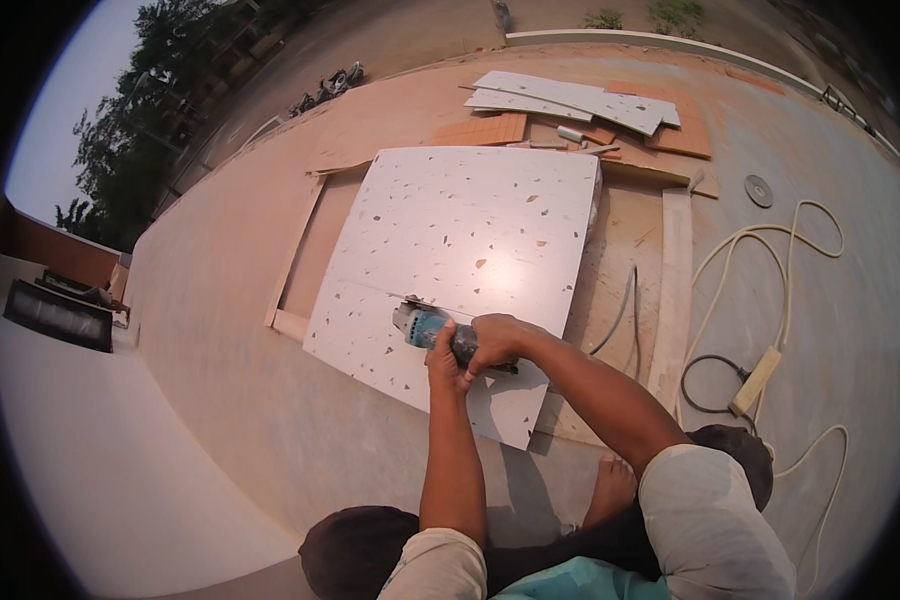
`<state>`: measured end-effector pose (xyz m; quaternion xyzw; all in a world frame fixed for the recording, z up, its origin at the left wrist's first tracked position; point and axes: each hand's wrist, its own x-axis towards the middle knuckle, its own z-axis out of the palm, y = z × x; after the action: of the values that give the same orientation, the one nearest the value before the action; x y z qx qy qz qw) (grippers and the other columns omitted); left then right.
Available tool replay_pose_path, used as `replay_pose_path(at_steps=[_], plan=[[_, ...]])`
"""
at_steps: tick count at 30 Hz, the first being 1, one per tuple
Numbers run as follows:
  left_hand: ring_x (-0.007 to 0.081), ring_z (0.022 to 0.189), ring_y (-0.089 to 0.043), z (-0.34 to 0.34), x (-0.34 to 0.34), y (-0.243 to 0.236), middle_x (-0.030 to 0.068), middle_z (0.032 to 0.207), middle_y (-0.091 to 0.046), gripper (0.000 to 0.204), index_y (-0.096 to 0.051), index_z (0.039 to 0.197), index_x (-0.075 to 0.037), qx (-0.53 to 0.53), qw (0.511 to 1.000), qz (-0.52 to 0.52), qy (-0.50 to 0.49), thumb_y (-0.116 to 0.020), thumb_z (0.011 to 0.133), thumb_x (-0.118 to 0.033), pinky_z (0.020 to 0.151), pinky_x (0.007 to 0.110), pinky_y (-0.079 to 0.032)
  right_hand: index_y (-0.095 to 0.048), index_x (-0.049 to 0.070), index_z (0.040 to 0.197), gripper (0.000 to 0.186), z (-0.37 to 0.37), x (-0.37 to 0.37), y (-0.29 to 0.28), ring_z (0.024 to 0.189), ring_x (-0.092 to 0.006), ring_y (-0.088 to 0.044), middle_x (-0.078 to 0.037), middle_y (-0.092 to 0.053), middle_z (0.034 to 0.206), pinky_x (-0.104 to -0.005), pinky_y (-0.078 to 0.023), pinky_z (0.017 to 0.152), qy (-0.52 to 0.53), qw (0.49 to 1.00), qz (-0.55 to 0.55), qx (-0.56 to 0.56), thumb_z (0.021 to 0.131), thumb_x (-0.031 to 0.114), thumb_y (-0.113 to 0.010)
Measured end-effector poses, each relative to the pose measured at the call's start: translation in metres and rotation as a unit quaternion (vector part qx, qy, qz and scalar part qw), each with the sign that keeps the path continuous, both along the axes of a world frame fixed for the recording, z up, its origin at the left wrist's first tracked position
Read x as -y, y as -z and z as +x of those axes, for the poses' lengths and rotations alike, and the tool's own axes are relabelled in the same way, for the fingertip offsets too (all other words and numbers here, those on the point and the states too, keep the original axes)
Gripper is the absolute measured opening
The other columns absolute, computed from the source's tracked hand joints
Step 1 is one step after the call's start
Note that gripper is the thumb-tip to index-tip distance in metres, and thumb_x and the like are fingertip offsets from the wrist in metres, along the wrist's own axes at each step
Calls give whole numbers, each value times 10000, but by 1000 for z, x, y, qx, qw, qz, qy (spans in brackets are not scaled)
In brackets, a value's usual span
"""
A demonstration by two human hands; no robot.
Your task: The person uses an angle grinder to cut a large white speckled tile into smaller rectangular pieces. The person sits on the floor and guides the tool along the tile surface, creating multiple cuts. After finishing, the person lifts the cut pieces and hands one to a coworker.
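A blue angle grinder [427,327] with a grey head and dark rear body rests low over a large white speckled tile [450,220]. My left hand [447,362] is closed round the grinder's body from the near side. My right hand [497,340] grips its dark rear part from the right. The grinder's disc edge sits on a thin line running across the tile; most of the disc is hidden by the tool. The tile lies on a low wooden frame [675,290], and its near corner points toward my bare foot [610,488].
Beyond the tile lie white offcuts [560,100] and orange tiles [482,129]. On the concrete at right are a round cutting disc [759,190], a pale looping cable [788,270] and a cream power strip [757,381] with a dark plug. A grey cord [627,310] crosses the frame.
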<state>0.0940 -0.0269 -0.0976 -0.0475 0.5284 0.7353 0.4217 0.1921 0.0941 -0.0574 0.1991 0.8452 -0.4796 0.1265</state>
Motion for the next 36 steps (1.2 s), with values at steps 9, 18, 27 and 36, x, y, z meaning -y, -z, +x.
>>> replay_pose_path(at_steps=[9, 18, 27, 36], plan=[[206, 766, -677, 6, 3, 3, 76, 883, -669, 283, -602, 987, -46, -5, 1000, -4, 12, -687, 877, -292, 707, 346, -573, -717, -74, 857, 627, 11, 2, -2, 826, -331, -708, -233, -711, 889, -382, -547, 752, 13, 999, 24, -19, 523, 435, -863], [206, 797, -675, 16, 1, 0, 81, 905, -669, 291, -598, 1011, -49, 5, 1000, 5, 13, -699, 870, -282, 732, 349, -570, -696, -79, 915, 672, 19, 1, -5, 872, -342, -699, -247, -701, 930, -388, -541, 788, 1, 1000, 30, 3, 537, 451, -860], [208, 781, -676, 25, 0, 1, 81, 893, -667, 280, -598, 1000, -52, 5, 1000, -1, 10, -693, 874, -283, 718, 349, -572, -667, -97, 960, 736, 28, -2, -10, 894, -352, -691, -256, -694, 945, -385, -531, 804, -12, 1000, 5, 23, 542, 479, -859], [211, 786, -678, 34, 0, 3, 85, 901, -666, 269, -594, 990, -52, 0, 1000, 8, 10, -687, 875, -277, 717, 351, -577, -675, -85, 952, 725, 37, -4, -13, 897, -357, -691, -254, -695, 946, -388, -531, 796, -18, 999, 11, 31, 544, 486, -859]])
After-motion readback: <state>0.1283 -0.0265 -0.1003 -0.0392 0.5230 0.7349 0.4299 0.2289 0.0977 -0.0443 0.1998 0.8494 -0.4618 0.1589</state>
